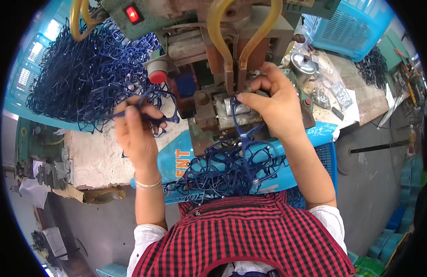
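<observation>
Eyeglass frames (213,173) crowd the near blue sheet (169,159). Past it, the left hand (136,129) holds a blue frame (175,104) with bare bench (95,159) nearby; the right hand (279,104) pinches another frame (243,134) at the fixture (224,122), close beside two metal prongs (229,82).

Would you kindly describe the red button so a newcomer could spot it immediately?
Find the big machine at the top centre. On its left side, just above the left hand, sits the button: round and red, unlike the glowing rectangular switch higher up.
</observation>
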`<act>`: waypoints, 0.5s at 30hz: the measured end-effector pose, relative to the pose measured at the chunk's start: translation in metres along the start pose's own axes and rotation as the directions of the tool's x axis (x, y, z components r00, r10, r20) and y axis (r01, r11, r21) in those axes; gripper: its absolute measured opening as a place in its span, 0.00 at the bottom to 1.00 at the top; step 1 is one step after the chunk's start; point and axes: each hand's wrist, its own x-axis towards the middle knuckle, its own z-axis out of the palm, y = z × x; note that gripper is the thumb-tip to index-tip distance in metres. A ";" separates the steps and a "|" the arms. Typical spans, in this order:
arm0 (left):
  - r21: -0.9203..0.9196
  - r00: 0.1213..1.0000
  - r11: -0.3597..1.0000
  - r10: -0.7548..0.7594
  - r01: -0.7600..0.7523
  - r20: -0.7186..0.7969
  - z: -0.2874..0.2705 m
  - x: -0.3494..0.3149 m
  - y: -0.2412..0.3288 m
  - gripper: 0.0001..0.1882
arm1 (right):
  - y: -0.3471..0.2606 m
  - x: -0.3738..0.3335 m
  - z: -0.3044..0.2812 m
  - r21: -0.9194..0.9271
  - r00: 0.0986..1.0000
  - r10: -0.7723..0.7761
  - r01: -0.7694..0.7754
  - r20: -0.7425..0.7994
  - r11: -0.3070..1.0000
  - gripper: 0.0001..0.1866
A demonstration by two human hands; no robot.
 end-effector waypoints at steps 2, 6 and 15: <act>0.032 0.943 0.955 0.284 -0.294 0.176 0.024 0.013 0.035 0.14 | -0.003 -0.003 0.004 0.056 0.999 -0.027 0.028 -0.017 0.998 0.31; 0.266 0.868 0.832 0.424 -0.486 0.259 0.050 0.030 0.040 0.11 | 0.001 -0.011 0.022 0.185 0.993 -0.074 0.090 -0.088 0.979 0.33; 0.275 0.863 0.822 0.442 -0.499 0.245 0.060 0.034 0.045 0.10 | 0.003 -0.018 0.026 0.274 0.987 -0.018 0.062 -0.159 0.960 0.30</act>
